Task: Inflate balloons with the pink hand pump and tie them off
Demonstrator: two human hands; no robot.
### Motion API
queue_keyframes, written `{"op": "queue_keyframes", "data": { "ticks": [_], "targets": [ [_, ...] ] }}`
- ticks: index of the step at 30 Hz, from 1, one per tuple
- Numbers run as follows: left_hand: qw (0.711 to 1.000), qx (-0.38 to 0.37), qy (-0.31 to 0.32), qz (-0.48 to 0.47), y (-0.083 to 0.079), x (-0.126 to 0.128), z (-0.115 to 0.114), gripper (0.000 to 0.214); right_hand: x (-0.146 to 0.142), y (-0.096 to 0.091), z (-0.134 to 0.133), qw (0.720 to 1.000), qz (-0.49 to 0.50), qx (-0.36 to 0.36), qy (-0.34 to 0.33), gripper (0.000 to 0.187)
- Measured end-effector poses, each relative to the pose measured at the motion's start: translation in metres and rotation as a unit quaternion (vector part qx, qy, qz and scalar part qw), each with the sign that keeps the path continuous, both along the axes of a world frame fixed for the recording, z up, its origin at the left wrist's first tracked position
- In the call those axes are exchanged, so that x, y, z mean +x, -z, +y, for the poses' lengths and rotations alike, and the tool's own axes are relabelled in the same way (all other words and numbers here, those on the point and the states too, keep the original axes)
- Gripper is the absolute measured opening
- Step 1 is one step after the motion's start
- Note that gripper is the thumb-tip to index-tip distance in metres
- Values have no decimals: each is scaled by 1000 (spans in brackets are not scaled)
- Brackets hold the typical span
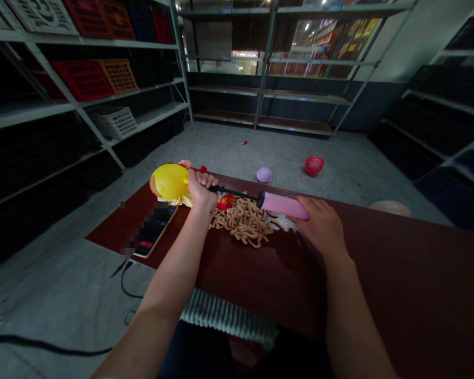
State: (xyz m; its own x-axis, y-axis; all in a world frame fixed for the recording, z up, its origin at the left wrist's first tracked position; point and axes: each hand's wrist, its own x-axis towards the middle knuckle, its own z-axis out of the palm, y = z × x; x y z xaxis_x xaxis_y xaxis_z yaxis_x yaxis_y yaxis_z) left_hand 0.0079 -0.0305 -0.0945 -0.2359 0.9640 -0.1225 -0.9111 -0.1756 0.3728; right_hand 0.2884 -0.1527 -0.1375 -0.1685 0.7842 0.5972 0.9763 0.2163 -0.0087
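Note:
My left hand (202, 188) is closed around the neck of a partly inflated yellow balloon (170, 181), with the black end of a hand balloon pump in the same grip. The pump's black rod (239, 193) runs out to its pink barrel (283, 205). Around the far part of that barrel my right hand (322, 221) is wrapped. Just below the rod lies a heap of tan, curly, worm-like pieces (245, 223), and a red packet with yellow print (226, 201) rests against it. The balloon's neck is mostly hidden by my fingers.
A phone (158, 231) lies on the brown table (253, 284) at left, near cables (128, 279). On the floor beyond are a purple balloon (264, 175) and a red balloon (314, 165). Metal shelves (260, 95) with crates (79, 79) stand around.

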Motion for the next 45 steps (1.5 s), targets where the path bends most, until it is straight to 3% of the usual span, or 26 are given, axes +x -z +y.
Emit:
{"op": "queue_keyframes", "data": {
  "ticks": [6,14,22,29,45],
  "targets": [
    [1000,20,-2,10,2,-8,4,53,7,-1,-3,999,30,3,8,43],
    [998,30,3,48,3,6,-3,58,3,-6,-6,999,-4,-16,42,41],
    [998,40,38,27,8,30,-15,58,-33,-15,-8,998,-40,-47,17,41],
    [997,-12,44,62,14,52,-25,57,-48,0,-3,998,-14,-65,-11,48],
    [999,17,29,13,13,26,-5,60,-34,2,0,998,15,-55,4,53]
  ]
}}
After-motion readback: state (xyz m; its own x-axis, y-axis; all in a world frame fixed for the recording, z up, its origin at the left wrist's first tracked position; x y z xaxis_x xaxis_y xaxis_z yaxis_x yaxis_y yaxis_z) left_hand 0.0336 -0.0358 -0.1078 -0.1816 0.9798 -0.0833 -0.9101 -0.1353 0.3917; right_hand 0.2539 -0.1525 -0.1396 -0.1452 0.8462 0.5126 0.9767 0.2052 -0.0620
